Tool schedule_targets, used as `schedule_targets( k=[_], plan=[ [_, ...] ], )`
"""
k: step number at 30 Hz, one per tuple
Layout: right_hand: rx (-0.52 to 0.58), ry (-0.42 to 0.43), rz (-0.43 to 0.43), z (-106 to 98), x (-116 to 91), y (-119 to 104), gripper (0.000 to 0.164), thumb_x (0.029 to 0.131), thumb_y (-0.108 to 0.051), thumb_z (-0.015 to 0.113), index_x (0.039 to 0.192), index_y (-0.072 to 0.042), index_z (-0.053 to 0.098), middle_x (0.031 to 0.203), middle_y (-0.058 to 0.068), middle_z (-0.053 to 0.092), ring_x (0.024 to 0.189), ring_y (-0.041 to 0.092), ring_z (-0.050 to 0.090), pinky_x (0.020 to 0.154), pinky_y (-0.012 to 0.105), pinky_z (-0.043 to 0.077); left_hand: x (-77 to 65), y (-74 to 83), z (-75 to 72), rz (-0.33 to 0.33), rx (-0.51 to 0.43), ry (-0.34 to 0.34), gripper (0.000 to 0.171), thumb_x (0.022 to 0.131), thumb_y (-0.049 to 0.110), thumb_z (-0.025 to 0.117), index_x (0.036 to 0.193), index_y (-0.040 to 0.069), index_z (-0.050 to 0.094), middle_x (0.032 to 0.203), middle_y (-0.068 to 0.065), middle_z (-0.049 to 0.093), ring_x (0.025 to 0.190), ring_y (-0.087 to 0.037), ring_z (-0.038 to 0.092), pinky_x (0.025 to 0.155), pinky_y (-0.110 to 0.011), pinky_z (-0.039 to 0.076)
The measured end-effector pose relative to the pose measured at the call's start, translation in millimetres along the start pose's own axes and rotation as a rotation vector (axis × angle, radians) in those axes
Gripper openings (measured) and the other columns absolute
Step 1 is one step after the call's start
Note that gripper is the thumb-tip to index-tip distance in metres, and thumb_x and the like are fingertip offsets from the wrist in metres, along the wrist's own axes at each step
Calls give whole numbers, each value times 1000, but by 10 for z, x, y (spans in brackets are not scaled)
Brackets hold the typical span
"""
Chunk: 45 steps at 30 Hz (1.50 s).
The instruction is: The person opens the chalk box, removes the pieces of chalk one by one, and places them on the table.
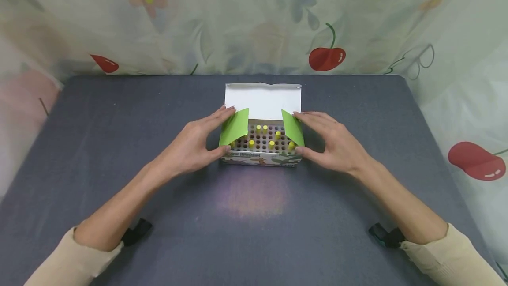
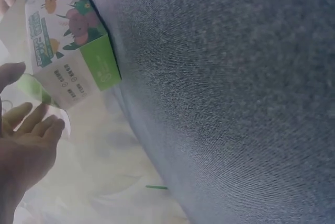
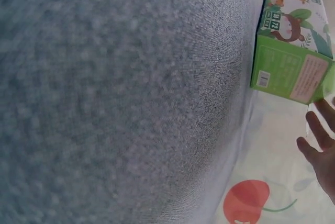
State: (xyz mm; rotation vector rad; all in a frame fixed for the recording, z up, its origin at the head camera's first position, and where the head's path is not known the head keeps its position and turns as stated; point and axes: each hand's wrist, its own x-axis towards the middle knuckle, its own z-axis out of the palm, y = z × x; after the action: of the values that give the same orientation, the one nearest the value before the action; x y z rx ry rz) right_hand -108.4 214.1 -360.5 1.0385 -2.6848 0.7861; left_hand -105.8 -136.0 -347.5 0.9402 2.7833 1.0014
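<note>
A cardboard box point(image 1: 259, 159) with printed animals sits on the table, its white lid point(image 1: 263, 99) raised at the back. Inside, a holder with rows of small holes point(image 1: 262, 148) carries several yellow-topped sticks point(image 1: 252, 144). My left hand point(image 1: 192, 142) touches the left green flap point(image 1: 235, 128) with extended fingers, the thumb at the box's front left corner. On the other side, the fingers of my right hand point(image 1: 337, 142) rest against the right green flap point(image 1: 293, 128), its thumb by the front right corner. Both flaps lean inward over the holder. In the right wrist view, the box's green side point(image 3: 288, 69) shows.
The box stands toward the back of a dark grey table point(image 1: 254, 233). A cherry-and-flower patterned cloth point(image 1: 238, 21) hangs behind and at the sides. Dark straps point(image 1: 136, 231) sit at both wrists, next to beige sleeves point(image 1: 75, 259).
</note>
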Motion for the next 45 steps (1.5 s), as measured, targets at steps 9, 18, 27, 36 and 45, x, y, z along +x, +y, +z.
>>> schedule_targets(
  k=[9,18,27,36,45],
  plan=[
    [85,14,-10,-31,-16,25,81,82,-21,77,154,-13,39,141,10,54,126,27,52,102,55,46,35,6,-35,31,-41,1,86,81,9,80,155,15,37,145,-14,45,125,-33,51,94,-50,52],
    [202,39,-75,-49,14,57,87,79,-5,69,157,-7,30,139,12,53,124,27,54,105,46,46,91,-25,-58,26,-153,6,82,84,22,80,155,19,39,131,-10,47,126,-28,52,104,-47,48],
    [221,51,-53,-86,15,47,81,81,-7,71,154,-10,36,133,9,55,122,24,54,106,43,47,146,1,-109,15,-326,39,71,85,21,82,147,13,49,131,-6,49,126,-26,52,113,-33,42],
    [277,96,37,-151,-9,20,64,92,-13,67,150,-16,42,136,6,56,123,25,55,105,50,47,108,-14,-186,20,-361,33,67,88,21,78,147,15,48,124,-4,54,125,-19,53,113,-33,41],
    [329,149,-5,-186,-27,38,54,97,-16,59,149,-15,46,138,6,57,120,21,58,106,27,47,62,-47,-232,4,-395,93,51,92,17,73,140,13,54,124,-5,57,122,-21,56,112,-31,42]
  ],
)
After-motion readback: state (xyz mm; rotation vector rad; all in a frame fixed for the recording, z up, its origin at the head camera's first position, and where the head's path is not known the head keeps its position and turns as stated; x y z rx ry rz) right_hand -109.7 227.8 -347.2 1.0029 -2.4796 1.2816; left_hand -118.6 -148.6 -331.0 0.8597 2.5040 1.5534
